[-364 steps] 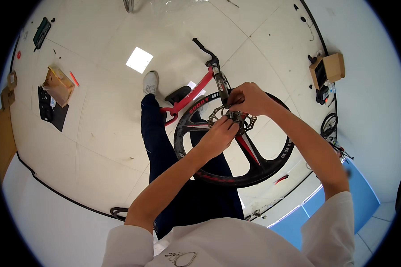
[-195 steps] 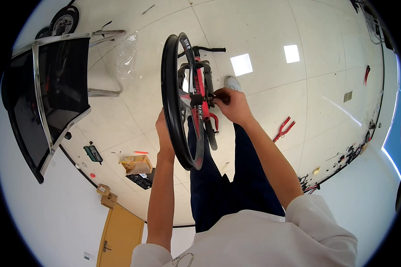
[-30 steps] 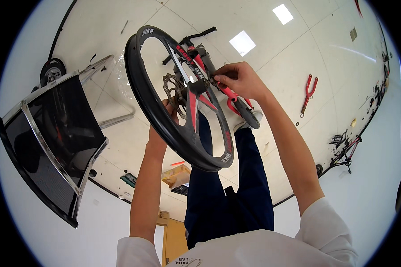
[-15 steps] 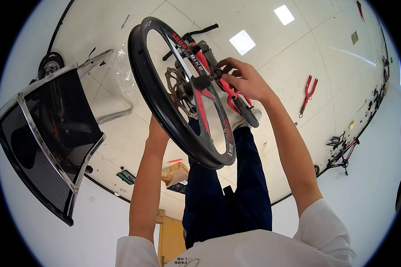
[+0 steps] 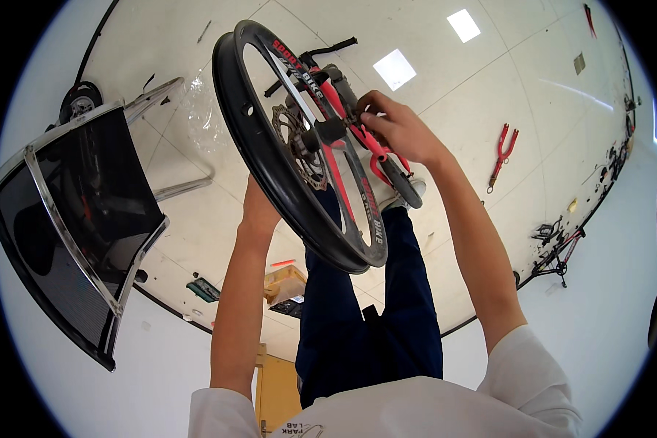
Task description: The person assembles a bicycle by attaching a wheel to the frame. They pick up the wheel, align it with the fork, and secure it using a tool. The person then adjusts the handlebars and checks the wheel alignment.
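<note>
Black bike wheel held up, edge-on, tilted, in front of red bike frame. Left of wheel: black mesh chair. Right of wheel, well apart on floor: red fork. Below wheel: cardboard box.

Wheel rim hides most of left hand; finger spread cannot tell, hand against rim. Right hand fingers curled narrow, pinching at hub axle beside brake disc.

A pale tiled floor mirrors two square ceiling lights. A chrome-framed black mesh chair stands at the left. Red pliers lie at the right, a cardboard box near the white wall.
</note>
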A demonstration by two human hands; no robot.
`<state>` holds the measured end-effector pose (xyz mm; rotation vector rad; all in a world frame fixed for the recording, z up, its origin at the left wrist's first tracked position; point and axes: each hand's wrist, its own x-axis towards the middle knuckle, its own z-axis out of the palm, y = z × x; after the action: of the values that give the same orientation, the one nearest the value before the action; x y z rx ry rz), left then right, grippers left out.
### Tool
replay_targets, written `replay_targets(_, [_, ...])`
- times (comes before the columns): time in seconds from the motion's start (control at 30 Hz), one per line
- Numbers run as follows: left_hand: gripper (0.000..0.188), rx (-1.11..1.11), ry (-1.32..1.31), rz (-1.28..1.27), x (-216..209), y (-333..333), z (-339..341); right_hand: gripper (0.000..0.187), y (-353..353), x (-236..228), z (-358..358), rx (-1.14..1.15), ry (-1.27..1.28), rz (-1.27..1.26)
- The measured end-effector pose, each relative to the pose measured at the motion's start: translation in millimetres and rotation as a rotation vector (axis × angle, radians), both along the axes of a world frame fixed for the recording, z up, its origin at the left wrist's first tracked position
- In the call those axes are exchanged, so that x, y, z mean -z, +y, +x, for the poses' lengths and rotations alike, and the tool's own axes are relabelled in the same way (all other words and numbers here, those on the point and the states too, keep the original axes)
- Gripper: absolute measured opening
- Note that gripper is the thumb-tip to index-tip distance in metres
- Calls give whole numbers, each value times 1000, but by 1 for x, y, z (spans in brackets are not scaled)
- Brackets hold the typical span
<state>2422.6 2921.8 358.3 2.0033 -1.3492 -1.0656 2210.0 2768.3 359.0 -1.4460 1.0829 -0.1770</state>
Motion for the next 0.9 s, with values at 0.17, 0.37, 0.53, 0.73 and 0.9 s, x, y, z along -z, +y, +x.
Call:
replay_targets(0.17, [21, 8, -22, -1, 3, 0, 0, 35, -6, -1, 8, -164, 250, -17])
replay_targets(0.37, [24, 4, -6, 32, -1, -1, 0, 41, -4, -3, 1, -62, 73, -18])
replay_targets(0.53, [27, 38, 22, 37, -13, -6, 0, 29, -10, -11, 10, -235, 393, 44])
replay_targets(0.73, [30, -154, 253, 120, -4, -2, -1, 25, 4, -1, 2, -23, -47, -9])
replay_targets(0.9, [31, -50, 100, -10, 6, 6, 2, 22, -12, -10, 11, -282, 293, 21])
